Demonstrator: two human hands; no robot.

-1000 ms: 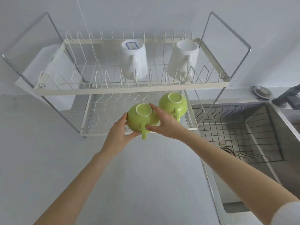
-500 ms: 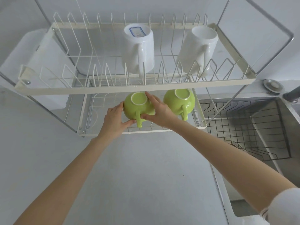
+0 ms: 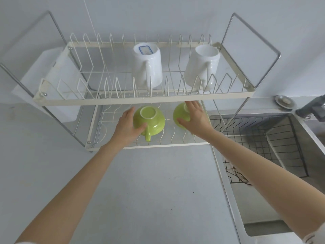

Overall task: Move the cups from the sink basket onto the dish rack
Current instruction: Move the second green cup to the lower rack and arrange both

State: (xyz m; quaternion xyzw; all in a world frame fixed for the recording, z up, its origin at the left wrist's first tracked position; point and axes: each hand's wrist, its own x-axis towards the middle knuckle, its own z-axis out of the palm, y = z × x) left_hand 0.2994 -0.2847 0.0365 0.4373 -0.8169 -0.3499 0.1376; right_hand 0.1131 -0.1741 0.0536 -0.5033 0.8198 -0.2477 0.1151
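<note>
Two green cups stand upside down on the lower tier of the cream wire dish rack [image 3: 144,101]. My left hand [image 3: 126,126] grips the left green cup [image 3: 152,118], thumb on its front by the handle and fingers along its left side. The right green cup [image 3: 179,111] is largely covered by my right hand [image 3: 195,117], which wraps over it. On the upper tier, two white mugs [image 3: 147,67] [image 3: 202,66] sit upside down. The black wire sink basket [image 3: 274,138] at the right holds no cups that I can see.
A steel sink [image 3: 263,208] lies to the right with a grey faucet [image 3: 313,110] and a round metal plug [image 3: 284,101] behind it. A white board [image 3: 58,73] hangs at the rack's left end. The grey counter [image 3: 158,191] stretches in front.
The left green cup has gone further in under the upper tier and now rests on the lower tier. My right hand has left it and moved right onto the other green cup.
</note>
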